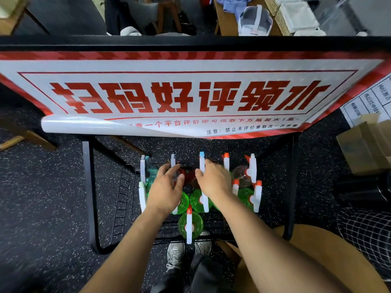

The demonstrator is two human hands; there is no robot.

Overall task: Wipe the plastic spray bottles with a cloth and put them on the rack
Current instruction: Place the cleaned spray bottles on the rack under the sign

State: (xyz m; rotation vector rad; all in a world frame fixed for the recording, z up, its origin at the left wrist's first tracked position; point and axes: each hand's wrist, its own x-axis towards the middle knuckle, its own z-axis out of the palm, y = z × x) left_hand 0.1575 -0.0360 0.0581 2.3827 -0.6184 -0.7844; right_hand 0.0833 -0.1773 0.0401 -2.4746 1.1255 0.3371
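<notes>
**Both hands down among the bottles on the wire rack**

We're looking straight down here, and both bare arms reach in from the bottom of the frame to the black wire rack (124, 210) at centre, low under a black metal frame (90, 187). The rack is packed with plastic spray bottles, white trigger heads pointing up the frame. The left hand (167, 187) sits left of centre with its fingers spread and bent over a clear bottle with a reddish tint (179, 173); whether it truly grips that bottle, I cannot tell, since the hand covers most of it. The right hand (213, 180) is just beside it, knuckles up, fingers curled down at the white trigger with the blue nozzle tip (202, 163), touching it, though a firm hold isn't plain from this angle either.

Closest to the bottom of the rack stands a green translucent spray bottle with an orange-tipped white trigger (190, 225), alone in the front row. Behind it runs a row of green bottles (246, 197), partly under the forearms, and further up a clear bottle with an orange nozzle (241, 174) at the right.

Across the upper half of the frame hangs a big white poster with red Chinese lettering (190, 96), its lower left corner curling up. Grey laced sneakers (175, 254) show at bottom centre on the dark speckled floor (53, 208), and cardboard boxes (364, 144) sit at the right edge.
</notes>
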